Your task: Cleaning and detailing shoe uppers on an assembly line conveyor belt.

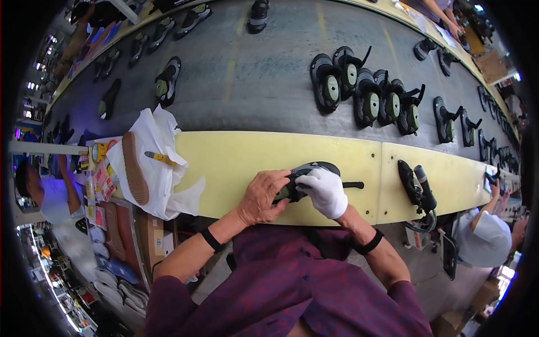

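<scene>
A black shoe [315,167] with green inside lies on the yellow bench in front of me, its dark strap [353,185] sticking out to the right. My bare left hand [264,194] grips the shoe's left end, thumb toward me and fingers over its far edge. Over the middle of the shoe is my right hand [324,192], in a white glove. Its fingers are curled and pressed together at the shoe's upper, and they hide much of it. What exactly those fingertips pinch is covered by the glove.
Beyond the yellow bench [236,151], a dark conveyor belt [252,84] carries several shoes. At left, white paper [168,194] holds a brown sole [133,168] and a yellow utility knife [161,158]. A hand tool [425,191] with a hose lies right. People work on both sides.
</scene>
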{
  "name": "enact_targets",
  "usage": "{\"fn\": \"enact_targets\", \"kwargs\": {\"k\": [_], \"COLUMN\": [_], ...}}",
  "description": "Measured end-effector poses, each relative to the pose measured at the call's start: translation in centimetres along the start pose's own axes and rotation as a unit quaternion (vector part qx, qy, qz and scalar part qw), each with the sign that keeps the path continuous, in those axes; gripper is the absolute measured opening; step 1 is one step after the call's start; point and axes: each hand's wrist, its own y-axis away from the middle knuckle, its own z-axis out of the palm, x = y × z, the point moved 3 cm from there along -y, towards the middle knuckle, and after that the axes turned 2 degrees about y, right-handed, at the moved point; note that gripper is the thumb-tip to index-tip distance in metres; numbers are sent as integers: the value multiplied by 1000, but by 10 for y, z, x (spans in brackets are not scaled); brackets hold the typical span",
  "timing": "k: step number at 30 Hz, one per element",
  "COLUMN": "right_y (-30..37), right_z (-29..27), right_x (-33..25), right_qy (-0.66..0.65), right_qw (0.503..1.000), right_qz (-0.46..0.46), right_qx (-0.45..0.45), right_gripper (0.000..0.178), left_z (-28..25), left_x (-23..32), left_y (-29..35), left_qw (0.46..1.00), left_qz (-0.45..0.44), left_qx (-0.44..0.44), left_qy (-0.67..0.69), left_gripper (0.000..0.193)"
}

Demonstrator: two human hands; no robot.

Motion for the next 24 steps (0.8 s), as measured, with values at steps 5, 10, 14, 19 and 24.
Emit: {"fn": "enact_targets", "kwargs": {"k": [5, 10, 14, 19, 24], "right_y": [-19, -31, -51, -70, -27], "right_z": [14, 34, 40, 45, -13], "right_x": [10, 25, 35, 38, 51], "right_qy": [18, -26, 26, 134, 66], "right_qw": [999, 995, 961, 923, 971], "right_qz": [-15, 78, 185, 202, 216], "right_qx": [-24, -63, -205, -300, 74], "right_gripper": [13, 18, 28, 26, 22], "left_z": [9, 16, 20, 27, 18], "left_x": [0, 7, 17, 33, 42], "left_y": [4, 5, 3, 1, -16], "left_qw": [999, 997, 992, 994, 988], "left_qz": [19, 35, 25, -51, -68], "left_qx": [-18, -43, -1, 16, -118], "left_qy": [-23, -53, -124, -97, -73], "left_gripper": [67, 70, 72, 76, 84]}}
